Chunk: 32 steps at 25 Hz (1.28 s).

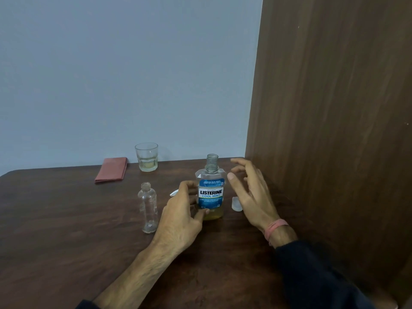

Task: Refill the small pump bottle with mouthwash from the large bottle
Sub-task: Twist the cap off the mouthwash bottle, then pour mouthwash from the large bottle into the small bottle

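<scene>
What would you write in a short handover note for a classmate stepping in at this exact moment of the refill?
Left hand: fingers around the lower body of the large mouthwash bottle, which stands upright on the table.
Right hand: open, empty, beside the bottle, not touching it.
Small bottle: upright to the left of the large one, neck open, looks empty.
Clear cap: lying on the table behind the right hand.
Done: both bottles opened.
Left: pour the yellowish mouthwash into the small bottle, refit its pump, recap the large bottle. A white piece peeks out behind the left hand; it may be the pump, I cannot tell.
</scene>
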Motion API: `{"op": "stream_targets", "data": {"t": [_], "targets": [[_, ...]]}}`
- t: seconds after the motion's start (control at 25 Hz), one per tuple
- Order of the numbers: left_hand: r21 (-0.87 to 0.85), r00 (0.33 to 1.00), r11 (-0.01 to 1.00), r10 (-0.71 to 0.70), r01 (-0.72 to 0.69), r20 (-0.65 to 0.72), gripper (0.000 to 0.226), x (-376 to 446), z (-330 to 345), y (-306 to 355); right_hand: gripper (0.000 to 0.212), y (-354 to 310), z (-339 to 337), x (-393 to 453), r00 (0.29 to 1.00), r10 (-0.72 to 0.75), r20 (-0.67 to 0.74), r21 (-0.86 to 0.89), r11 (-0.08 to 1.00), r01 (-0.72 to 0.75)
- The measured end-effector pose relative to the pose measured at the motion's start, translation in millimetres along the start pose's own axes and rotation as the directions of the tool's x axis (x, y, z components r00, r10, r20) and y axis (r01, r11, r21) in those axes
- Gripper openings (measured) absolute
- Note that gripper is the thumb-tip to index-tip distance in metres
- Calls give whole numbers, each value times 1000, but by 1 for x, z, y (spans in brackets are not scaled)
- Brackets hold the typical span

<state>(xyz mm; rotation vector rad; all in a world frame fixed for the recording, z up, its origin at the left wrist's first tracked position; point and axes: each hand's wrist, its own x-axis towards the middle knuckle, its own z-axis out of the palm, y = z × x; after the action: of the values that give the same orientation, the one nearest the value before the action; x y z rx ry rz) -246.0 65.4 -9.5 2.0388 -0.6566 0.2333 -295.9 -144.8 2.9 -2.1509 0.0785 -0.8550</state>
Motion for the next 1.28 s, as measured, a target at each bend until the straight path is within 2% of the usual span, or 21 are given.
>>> {"op": "stream_targets", "data": {"t": [0.16,0.32,0.4,0.48,0.52,0.64,0.72,0.84,0.92,1.0,1.12,1.28], "targets": [[-3,1000,1000,-11,11,-9,70,-4,-2,4,59,-13,6,-4,994,-101,-38,75,992,104],[97,994,995,-10,21,-113,77,-23,-18,14,79,-19,17,-7,994,-106,4,84,991,105],[186,983,982,32,2,-181,63,-40,-33,24,82,-22,19,-8,995,-96,16,91,991,94],[309,943,946,187,-97,-276,27,-51,-54,31,82,-26,21,-8,996,-84,18,94,992,82],[325,915,937,237,-127,-326,16,-52,-65,30,82,-28,22,-9,997,-72,20,111,991,70],[185,856,977,183,-104,-483,28,-29,-97,7,86,-35,25,-12,996,-71,49,195,979,60],[128,863,985,160,-112,-479,35,-13,-112,-13,86,-40,27,-12,996,-75,55,233,971,60],[115,868,979,200,-166,-454,42,-9,-111,-37,80,-50,32,-11,998,-59,34,338,940,44],[-5,892,988,135,-152,-431,42,-10,-108,-41,76,-55,38,-9,999,-36,29,376,927,22],[-146,916,986,19,-84,-401,33,-8,-108,-45,73,-62,45,-8,998,-51,26,360,932,39],[-180,924,981,-7,-67,-383,20,-11,-108,-47,73,-76,54,-3,990,-132,44,297,948,113],[-150,943,988,-5,-47,-333,36,-15,-108,-50,72,-86,75,8,968,-248,32,116,963,243]]}}
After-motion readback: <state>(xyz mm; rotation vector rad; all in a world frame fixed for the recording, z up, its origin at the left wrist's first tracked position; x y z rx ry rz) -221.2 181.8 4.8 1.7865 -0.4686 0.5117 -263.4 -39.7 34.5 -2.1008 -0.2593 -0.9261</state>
